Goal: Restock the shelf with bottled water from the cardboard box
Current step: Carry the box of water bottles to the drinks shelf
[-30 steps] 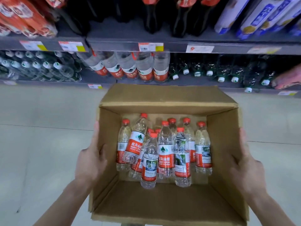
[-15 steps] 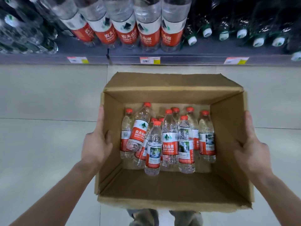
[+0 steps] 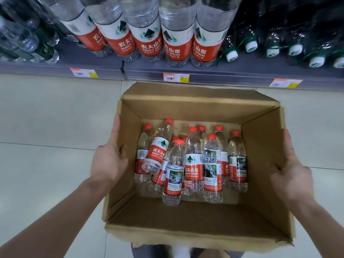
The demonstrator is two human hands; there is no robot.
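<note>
The left hand (image 3: pixel 109 161) and right hand (image 3: pixel 290 175) clamp the cardboard box (image 3: pixel 195 220) by its side walls; between the grips lie small water bottles (image 3: pixel 192 161). Beyond, open floor (image 3: pixel 55 112) precedes the shelf (image 3: pixel 204 70).

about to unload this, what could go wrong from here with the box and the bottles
Both hands, left hand and right hand, grip the cardboard box by its side walls only, so it may sag or slip. The small bottles lie loose and could roll. The box's torn near edge looks weak.
</note>
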